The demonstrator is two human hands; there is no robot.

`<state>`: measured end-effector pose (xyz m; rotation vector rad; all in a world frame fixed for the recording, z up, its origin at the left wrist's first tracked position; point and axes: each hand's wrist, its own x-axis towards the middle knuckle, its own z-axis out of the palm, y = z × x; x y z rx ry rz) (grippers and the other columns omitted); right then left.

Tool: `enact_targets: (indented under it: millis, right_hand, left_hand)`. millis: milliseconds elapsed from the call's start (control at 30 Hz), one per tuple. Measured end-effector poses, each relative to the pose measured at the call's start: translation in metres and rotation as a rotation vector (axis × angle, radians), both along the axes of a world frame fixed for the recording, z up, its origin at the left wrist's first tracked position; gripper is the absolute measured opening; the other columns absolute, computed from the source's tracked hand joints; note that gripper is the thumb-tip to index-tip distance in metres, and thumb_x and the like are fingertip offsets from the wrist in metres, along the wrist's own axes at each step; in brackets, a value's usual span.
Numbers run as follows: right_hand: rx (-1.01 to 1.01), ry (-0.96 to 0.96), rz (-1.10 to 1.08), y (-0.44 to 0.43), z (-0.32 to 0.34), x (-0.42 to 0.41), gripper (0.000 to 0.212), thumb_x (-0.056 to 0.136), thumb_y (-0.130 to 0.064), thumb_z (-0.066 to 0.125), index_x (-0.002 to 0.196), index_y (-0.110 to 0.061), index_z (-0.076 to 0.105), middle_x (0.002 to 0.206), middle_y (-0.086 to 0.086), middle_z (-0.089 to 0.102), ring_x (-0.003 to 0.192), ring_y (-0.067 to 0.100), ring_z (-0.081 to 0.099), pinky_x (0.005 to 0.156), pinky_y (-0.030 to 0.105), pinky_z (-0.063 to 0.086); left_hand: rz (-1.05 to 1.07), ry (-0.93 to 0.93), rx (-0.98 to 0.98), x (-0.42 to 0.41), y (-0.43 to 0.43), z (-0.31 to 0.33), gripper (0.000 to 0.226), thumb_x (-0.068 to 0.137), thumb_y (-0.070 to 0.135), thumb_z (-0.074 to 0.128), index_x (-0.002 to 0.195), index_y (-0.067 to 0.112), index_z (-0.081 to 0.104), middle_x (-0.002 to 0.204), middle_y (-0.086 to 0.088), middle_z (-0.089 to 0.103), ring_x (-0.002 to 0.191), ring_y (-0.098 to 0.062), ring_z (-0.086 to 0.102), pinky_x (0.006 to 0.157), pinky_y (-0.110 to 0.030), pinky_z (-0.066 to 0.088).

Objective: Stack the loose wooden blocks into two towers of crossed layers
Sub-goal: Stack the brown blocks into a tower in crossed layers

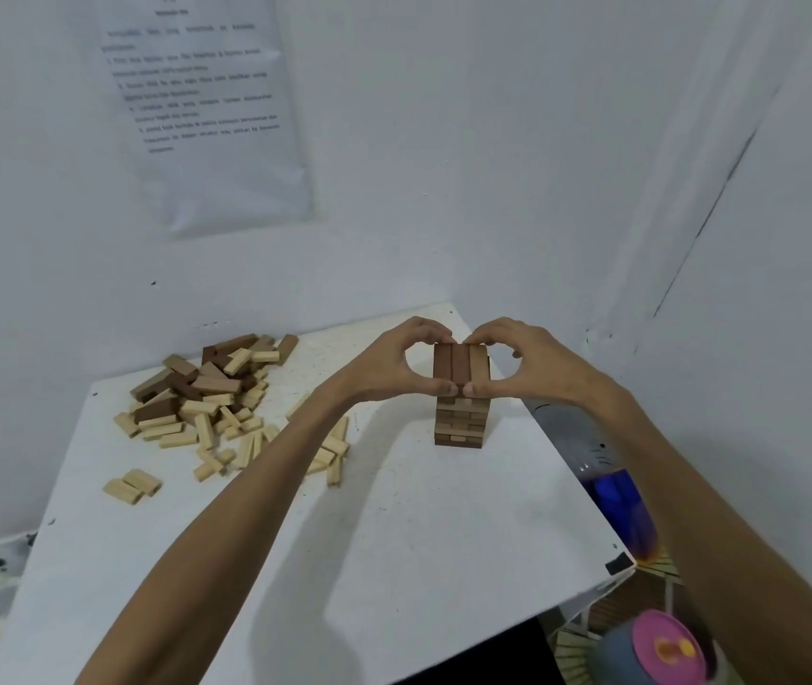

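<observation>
One tower [460, 421] of crossed wooden layers stands on the white table [394, 536], right of the middle. Its top layer [460, 364] is three brown blocks side by side. My left hand [394, 368] and my right hand [527, 365] pinch this top layer from both sides, thumbs at its near end and fingers at its far end. A pile of loose light and dark blocks [206, 393] lies at the table's far left. Two light blocks [133, 486] lie apart near the left edge. No second tower is in view.
White walls close off the table at the back and right, with a printed sheet [206, 101] on the left wall. A plastic bottle with blue liquid [611, 482] stands past the right edge. A pink-lidded container [661, 650] sits low at the right.
</observation>
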<state>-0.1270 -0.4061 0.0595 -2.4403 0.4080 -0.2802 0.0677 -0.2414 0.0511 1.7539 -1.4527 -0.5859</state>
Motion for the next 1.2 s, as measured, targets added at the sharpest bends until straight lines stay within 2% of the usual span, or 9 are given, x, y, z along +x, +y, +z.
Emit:
enact_targets:
  millis: [200, 400, 733, 933, 1100, 1200]
  right_hand:
    - [0.018, -0.004, -0.007, -0.006, -0.008, 0.001, 0.066, 0.071, -0.058, 0.085, 0.128, -0.036, 0.060, 0.129, -0.020, 0.056, 0.122, 0.002, 0.051, 0.093, 0.019, 0.038]
    - [0.030, -0.008, -0.008, -0.008, -0.011, 0.001, 0.065, 0.072, -0.056, 0.085, 0.128, -0.035, 0.061, 0.128, -0.020, 0.056, 0.121, 0.002, 0.052, 0.091, 0.016, 0.038]
    - [0.033, 0.000, -0.012, -0.011, -0.018, 0.000, 0.065, 0.072, -0.057, 0.084, 0.129, -0.035, 0.060, 0.128, -0.019, 0.056, 0.120, 0.003, 0.052, 0.091, 0.021, 0.040]
    - [0.034, 0.003, -0.016, -0.012, -0.018, 0.000, 0.067, 0.073, -0.059, 0.083, 0.131, -0.034, 0.059, 0.129, -0.018, 0.056, 0.121, 0.005, 0.053, 0.094, 0.026, 0.044]
    - [0.035, 0.028, -0.024, -0.012, -0.019, -0.001, 0.071, 0.071, -0.068, 0.078, 0.132, -0.039, 0.056, 0.130, -0.020, 0.056, 0.121, 0.003, 0.053, 0.097, 0.032, 0.046]
    - [0.035, 0.045, -0.032, -0.010, -0.017, -0.001, 0.070, 0.075, -0.062, 0.080, 0.135, -0.038, 0.054, 0.131, -0.018, 0.057, 0.121, 0.004, 0.053, 0.099, 0.033, 0.047]
  left_hand:
    - [-0.014, 0.008, 0.001, 0.000, -0.007, -0.004, 0.057, 0.073, 0.026, 0.092, 0.123, 0.025, 0.065, 0.133, 0.014, 0.056, 0.122, 0.003, 0.052, 0.090, 0.003, 0.031]
    - [-0.019, 0.020, 0.002, 0.001, -0.010, -0.007, 0.056, 0.073, 0.026, 0.092, 0.122, 0.025, 0.066, 0.131, 0.012, 0.058, 0.121, -0.003, 0.055, 0.089, 0.002, 0.032]
    - [-0.028, 0.027, 0.028, 0.002, -0.013, -0.015, 0.057, 0.074, 0.029, 0.091, 0.124, 0.027, 0.064, 0.129, 0.014, 0.059, 0.121, -0.004, 0.055, 0.088, 0.002, 0.033]
    - [-0.029, 0.027, 0.042, 0.003, -0.015, -0.015, 0.056, 0.075, 0.030, 0.090, 0.124, 0.029, 0.063, 0.127, 0.014, 0.060, 0.121, -0.003, 0.055, 0.088, -0.002, 0.035]
    - [-0.027, 0.036, 0.050, 0.003, -0.016, -0.017, 0.057, 0.074, 0.034, 0.090, 0.125, 0.030, 0.063, 0.126, 0.017, 0.062, 0.121, -0.003, 0.055, 0.093, -0.016, 0.035]
    - [-0.017, 0.037, 0.059, 0.002, -0.015, -0.017, 0.059, 0.071, 0.042, 0.087, 0.124, 0.032, 0.063, 0.124, 0.018, 0.063, 0.120, -0.002, 0.056, 0.095, -0.020, 0.036]
